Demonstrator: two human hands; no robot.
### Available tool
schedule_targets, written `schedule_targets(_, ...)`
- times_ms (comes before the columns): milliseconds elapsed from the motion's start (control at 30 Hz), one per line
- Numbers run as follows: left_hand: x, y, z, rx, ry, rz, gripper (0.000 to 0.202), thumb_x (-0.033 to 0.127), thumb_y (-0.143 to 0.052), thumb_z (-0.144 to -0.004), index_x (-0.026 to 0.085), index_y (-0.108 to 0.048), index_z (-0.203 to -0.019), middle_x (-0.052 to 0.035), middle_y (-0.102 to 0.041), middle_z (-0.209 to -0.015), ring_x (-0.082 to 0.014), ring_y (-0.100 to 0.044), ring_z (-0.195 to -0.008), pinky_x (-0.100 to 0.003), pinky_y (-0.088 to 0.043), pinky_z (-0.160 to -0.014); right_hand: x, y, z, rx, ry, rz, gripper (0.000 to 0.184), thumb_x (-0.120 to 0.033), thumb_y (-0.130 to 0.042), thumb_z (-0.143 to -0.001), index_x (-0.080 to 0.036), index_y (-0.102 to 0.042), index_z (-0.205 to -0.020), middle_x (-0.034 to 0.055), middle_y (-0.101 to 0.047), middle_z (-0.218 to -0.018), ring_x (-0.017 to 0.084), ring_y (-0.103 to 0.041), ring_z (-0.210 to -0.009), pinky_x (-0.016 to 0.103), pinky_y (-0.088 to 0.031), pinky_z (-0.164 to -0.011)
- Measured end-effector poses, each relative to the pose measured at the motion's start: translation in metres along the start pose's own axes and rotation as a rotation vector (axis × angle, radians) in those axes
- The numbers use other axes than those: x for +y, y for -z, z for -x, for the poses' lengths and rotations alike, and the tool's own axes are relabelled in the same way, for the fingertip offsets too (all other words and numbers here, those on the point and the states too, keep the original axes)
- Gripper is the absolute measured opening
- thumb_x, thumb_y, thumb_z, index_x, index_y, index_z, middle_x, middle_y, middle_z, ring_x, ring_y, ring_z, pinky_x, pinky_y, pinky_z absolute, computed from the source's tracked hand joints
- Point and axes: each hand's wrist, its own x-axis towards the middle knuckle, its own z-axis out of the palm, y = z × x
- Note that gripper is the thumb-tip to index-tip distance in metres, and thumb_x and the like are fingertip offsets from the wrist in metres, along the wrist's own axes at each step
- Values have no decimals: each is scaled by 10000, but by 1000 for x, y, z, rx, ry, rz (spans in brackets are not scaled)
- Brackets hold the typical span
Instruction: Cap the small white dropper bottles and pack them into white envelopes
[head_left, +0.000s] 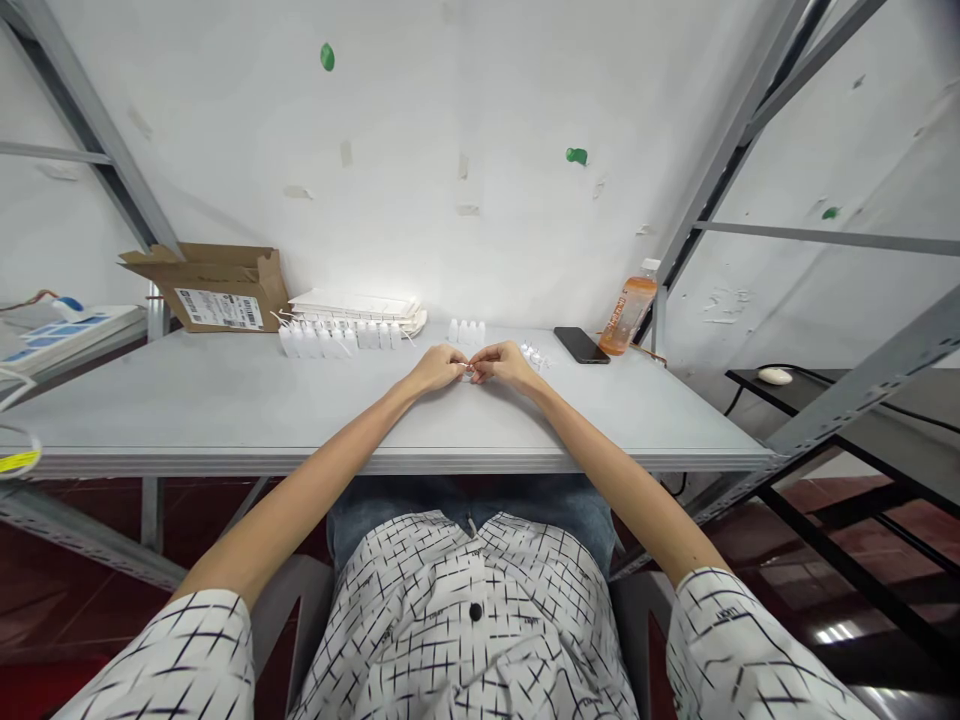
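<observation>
Well to the left of the fingers an open box (262,285) stands on the table (480,430); nearer them, a long row of vials (319,340) stands in front of a white stack (356,300). The left hand (435,370) is pinched, thumb to fingers, and its tips meet those of the right hand (506,366), also pinched. Between these fingertips, just above the table, is a small piece (468,373), which both hands appear to grip. A shorter group of vials (466,332) stands just beyond the fingers. Just right of the right hand lie loose white bits (534,355), then a phone (581,345) and, farther right, a drink bottle (628,312). The likeliest trouble is a slip: so small a piece, held only by the fingertips, could spring out if pressed off-centre. A careless reach forward might topple the shorter group of vials, and a sideways sweep of the right hand could scatter the bits. The fingers hide most of the piece, so its shape and what each hand grips of it are hard to tell. The bits are too tiny to make out, and the box's contents are out of sight.
</observation>
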Motion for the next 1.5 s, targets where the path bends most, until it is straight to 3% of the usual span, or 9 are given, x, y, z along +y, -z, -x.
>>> schedule_targets(533, -5, -1, 0, -18, 1, 32, 269, 274, -523, -661, 133, -749, -701, -6, -613, -554, -146, -484, -567, -266, -348, -563, 0, -2, -1, -13, -7, -8, 37, -79, -749, -683, -103, -722, -693, 55, -699, -570, 165, -669, -539, 275, -580, -593)
schedule_targets(733, 0, 2, 3, -27, 37, 113, 257, 307, -558, -690, 121, -735, -671, -11, -606, -559, -122, -452, -530, -257, -326, -529, 0, -2, -2, 0, -15, -54, 61, -56, -726, -668, -111, -706, -686, 50, -704, -581, 180, -686, -568, 275, -588, -578)
schedule_targets(933, 3, 2, 4, -27, 52, 220, 199, 274, -577, -682, 131, -687, -600, 23, -490, -447, -106, -405, -480, -253, -296, -513, -2, -3, 0, -8, 7, -68, 55, -92, -735, -673, -105, -724, -725, 51, -715, -607, 176, -682, -580, 292, -595, -628)
schedule_targets(1167, 0, 0, 0, 7, 38, 332, 198, 292, -578, -682, 134, -650, -587, 8, -524, -502, -95, -399, -472, -256, -304, -512, -6, -3, 0, 28, 57, -92, 57, -136, -751, -702, -112, -716, -739, 42, -710, -622, 158, -678, -609, 293, -597, -667)
schedule_targets(1500, 2, 3, -1, 73, 33, 339, 196, 269, -539, -679, 132, -677, -653, 25, -460, -462, -103, -392, -468, -251, -311, -505, -12, 1, 0, 74, 80, -29, 81, -183, -740, -745, -127, -710, -796, 74, -731, -817, 139, -670, -651, 244, -579, -549)
